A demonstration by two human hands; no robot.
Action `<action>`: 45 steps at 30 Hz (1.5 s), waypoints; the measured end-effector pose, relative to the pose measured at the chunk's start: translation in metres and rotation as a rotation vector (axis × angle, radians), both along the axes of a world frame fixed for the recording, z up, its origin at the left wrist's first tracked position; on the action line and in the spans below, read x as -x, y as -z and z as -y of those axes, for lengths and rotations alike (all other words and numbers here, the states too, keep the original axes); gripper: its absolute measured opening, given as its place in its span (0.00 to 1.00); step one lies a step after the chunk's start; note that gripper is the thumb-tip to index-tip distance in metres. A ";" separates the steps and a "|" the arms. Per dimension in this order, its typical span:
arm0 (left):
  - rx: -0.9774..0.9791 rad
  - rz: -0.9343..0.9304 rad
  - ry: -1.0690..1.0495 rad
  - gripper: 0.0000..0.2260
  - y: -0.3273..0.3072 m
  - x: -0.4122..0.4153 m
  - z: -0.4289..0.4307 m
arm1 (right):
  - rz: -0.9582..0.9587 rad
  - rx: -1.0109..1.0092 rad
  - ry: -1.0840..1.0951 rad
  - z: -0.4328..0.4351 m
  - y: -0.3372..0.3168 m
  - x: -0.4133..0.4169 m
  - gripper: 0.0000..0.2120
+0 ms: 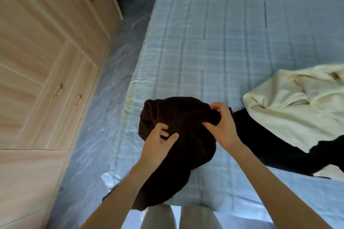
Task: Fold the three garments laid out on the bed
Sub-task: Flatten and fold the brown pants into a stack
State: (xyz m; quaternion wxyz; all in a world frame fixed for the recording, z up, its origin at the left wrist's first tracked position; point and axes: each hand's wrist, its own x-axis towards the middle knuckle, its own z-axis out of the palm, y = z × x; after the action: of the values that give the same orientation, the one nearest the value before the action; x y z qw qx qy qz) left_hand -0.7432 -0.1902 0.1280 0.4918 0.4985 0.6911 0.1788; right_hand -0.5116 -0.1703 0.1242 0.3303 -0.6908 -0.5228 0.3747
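We were standing at the near corner of the bed (214, 42), and most of the blue checked cover toward 12 o'clock was bare, so there was loads of room up there. The bed's left edge ran from 11 down to 7, with a narrow strip of shiny floor (104, 98) between it and the pale wood wardrobe (46, 61) at 9 o'clock. Pretty tight on that side.

Over at 3 o'clock the cream garment (297, 109) lay rumpled at the right edge of view, partly on top of a black garment (264, 141) spread flat beneath it toward 4.

The dark brown garment (178, 135) was bunched up at centre, hanging down over the bed's near corner toward 6. Our left hand (158, 145) had its fingers curled into the fabric about mid-bundle, pinching a fold. Our right hand (221, 126) was gripping the upper right edge of the same bundle, thumb and fingers closed around a wad of cloth, just beside where the black one started.
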 end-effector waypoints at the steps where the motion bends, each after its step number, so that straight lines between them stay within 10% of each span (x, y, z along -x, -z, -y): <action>1: -0.072 -0.021 0.058 0.15 0.000 0.002 -0.017 | 0.000 -0.005 0.065 0.007 0.003 0.002 0.30; 6: -0.433 0.040 0.625 0.19 -0.004 -0.024 -0.103 | -0.166 0.002 0.247 0.026 0.000 0.016 0.34; 12: -0.195 -0.042 1.251 0.14 0.008 -0.063 -0.152 | -0.220 -0.049 0.282 0.037 -0.006 0.036 0.29; 28: -0.219 0.255 0.681 0.07 -0.017 -0.003 -0.128 | -0.774 0.277 0.564 0.046 0.032 0.054 0.11; 45: -0.460 0.338 0.333 0.12 -0.109 -0.017 -0.148 | -0.395 -0.176 0.570 -0.011 -0.106 0.015 0.03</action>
State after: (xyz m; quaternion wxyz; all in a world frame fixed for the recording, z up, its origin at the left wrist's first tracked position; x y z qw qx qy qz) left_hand -0.7259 -0.0418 0.2373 0.4964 0.6660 0.4502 0.3275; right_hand -0.5261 -0.1591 0.2300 0.5744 -0.6920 -0.2654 0.3475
